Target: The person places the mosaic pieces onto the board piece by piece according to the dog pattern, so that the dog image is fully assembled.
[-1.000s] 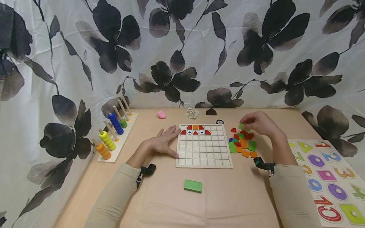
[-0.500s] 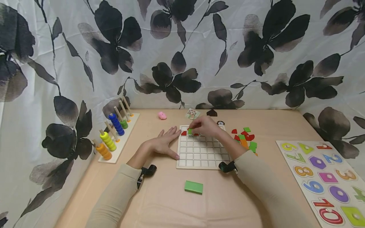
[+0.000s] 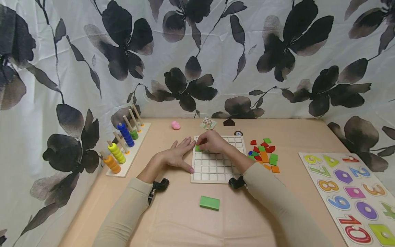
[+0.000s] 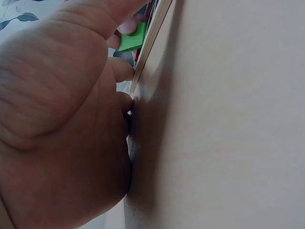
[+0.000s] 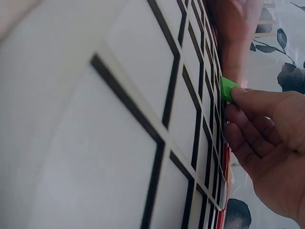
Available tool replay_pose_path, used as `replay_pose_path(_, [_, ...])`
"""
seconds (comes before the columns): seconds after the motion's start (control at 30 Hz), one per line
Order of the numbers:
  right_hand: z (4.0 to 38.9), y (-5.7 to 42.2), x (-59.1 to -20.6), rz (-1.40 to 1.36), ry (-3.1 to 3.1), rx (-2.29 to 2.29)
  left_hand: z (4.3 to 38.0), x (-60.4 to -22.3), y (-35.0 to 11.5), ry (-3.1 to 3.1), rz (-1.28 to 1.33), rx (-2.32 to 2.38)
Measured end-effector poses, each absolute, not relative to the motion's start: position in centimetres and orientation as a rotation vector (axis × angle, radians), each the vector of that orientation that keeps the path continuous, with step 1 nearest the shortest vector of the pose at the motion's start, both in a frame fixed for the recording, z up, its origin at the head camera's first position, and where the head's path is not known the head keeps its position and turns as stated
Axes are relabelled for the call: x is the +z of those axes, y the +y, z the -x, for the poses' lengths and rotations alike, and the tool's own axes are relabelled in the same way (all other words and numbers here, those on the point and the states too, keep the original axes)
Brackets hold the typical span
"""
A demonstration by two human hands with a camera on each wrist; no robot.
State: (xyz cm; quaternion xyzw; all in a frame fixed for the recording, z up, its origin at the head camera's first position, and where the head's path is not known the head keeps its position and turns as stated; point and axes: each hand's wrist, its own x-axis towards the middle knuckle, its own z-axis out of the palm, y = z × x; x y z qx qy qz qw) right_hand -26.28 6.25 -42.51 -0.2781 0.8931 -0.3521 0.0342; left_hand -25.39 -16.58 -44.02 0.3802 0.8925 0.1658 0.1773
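A: Far left, we've got the peg stand (image 3: 133, 151), slanting back toward the curtain (image 3: 222, 55), rings in orange, yellow, blue and green!

B: Along we go to the left hand (image 3: 172, 156), back of it up, fingers straight and well spread, holding nothing (a little pink piece (image 3: 175, 125) sits on the table (image 3: 172, 212) behind it).

A: And how close to the grid board (image 3: 219, 168)?

B: Right at its left edge, thumb and forefinger both!

A: Here's the green tile (image 5: 228, 88), up at the board's far-left part, by the leftmost column!

B: And the right hand (image 3: 213, 141) has it, thumb and fingertips pinched tight, the other fingers bent in beneath.

A: Is it down in a square?

B: Can't tell; the fingers hide too much. The right wrist view does give us red pieces (image 5: 227, 157) on the board, near that hand.

A: In front, on its own, a green block (image 3: 209, 203).

B: Right of the board, a loose pile (image 3: 264, 156) in red, orange, green and blue!

A: And far right, the number puzzle (image 3: 334, 213), bright digits and shapes, running out of view.
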Motion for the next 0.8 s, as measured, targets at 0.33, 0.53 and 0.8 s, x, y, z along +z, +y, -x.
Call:
replay_pose_path(0.33, [26.1, 5.7, -42.7, 0.87, 2.839, -0.824, 25.6, -44.4, -16.7, 2.525, -1.087, 0.467])
replay_pose_path(0.53, [25.2, 6.2, -42.3, 0.879, 2.836, -0.83, 25.6, -44.4, -16.7, 2.523, -1.081, 0.468])
replay_pose_path(0.8, [22.9, 11.7, -39.5, 0.812, 2.875, -1.069, 25.5, -44.3, -16.5, 2.529, -1.074, 0.474])
